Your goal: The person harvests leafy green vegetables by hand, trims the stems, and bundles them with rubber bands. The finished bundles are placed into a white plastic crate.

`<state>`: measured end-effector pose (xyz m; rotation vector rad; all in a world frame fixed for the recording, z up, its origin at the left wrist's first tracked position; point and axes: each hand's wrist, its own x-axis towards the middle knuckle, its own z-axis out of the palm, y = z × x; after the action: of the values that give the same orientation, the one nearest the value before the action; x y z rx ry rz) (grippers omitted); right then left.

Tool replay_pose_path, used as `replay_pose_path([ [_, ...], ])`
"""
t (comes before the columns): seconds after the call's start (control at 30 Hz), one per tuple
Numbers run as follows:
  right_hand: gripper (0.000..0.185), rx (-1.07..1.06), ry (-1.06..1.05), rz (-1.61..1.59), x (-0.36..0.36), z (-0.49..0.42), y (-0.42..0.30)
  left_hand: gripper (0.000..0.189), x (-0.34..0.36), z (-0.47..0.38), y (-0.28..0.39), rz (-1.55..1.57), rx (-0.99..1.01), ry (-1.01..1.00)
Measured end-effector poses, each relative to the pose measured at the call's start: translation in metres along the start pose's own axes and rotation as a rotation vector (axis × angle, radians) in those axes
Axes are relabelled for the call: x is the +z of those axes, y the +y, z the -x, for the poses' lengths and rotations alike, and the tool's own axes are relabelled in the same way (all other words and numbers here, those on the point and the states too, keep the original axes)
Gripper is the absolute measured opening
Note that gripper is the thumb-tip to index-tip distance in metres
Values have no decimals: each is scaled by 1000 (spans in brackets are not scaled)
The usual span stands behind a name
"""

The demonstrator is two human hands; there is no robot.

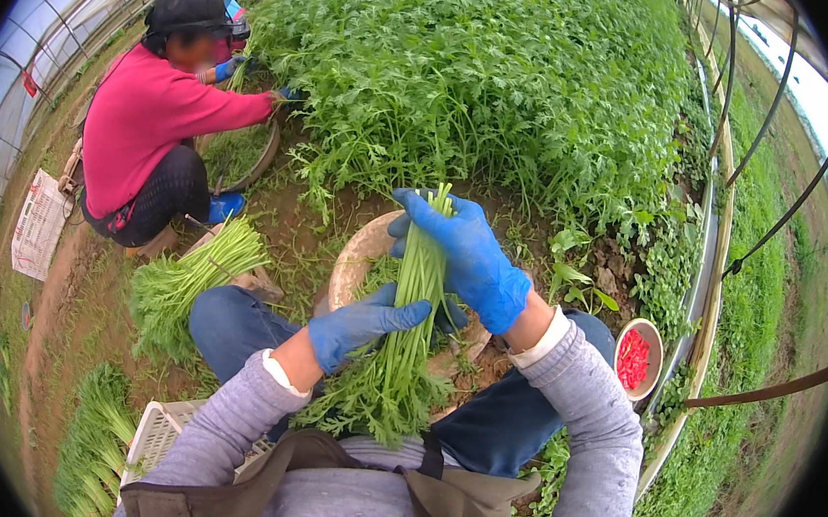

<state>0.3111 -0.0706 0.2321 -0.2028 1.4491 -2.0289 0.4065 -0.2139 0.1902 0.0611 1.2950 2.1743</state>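
Note:
Both my hands wear blue gloves and hold one bunch of leafy greens [413, 310], its cut stem ends up and its leaves towards my lap. My left hand [364, 324] grips the middle of the stems. Higher up, my right hand [462, 252] wraps around the stems near the cut ends. Under the bunch, between my knees, stands a round, dirt-stained basin [356, 257] with loose greens in it. A pile of cut greens [197, 284] lies beside my left knee.
Dense growing greens [489, 80] fill the bed ahead. A co-worker in a pink top [165, 111] squats at the left. A bowl of red pieces [633, 359] sits by my right knee. A white plastic crate [155, 431] and more bunches [98, 445] are at lower left. Metal hoops line the right.

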Motion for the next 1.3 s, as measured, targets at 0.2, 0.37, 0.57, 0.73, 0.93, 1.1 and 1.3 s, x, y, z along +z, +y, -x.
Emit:
replay_pose_path([
  [0.2,44,-75,-146,-172,-1,-5,2,60,-6,-7,0,112,23,-117],
  [0.37,58,-257,88,96,-22,-16,-6,49,-8,-21,0,-53,169,39],
  [0.57,51,-270,145,783,-30,4,-9,42,-13,-23,4,-47,283,343],
  [0.73,23,-461,136,933,-18,-1,18,39,-17,-26,-3,-50,228,395],
  [0.93,24,-111,2,473,-25,-7,20,33,-31,-21,-2,55,235,403],
  [1.1,12,-299,144,194,-35,9,-14,29,-53,-20,-2,180,365,405],
  [1.3,21,-626,745,465,-77,18,-55,34,-78,5,7,66,356,558],
])
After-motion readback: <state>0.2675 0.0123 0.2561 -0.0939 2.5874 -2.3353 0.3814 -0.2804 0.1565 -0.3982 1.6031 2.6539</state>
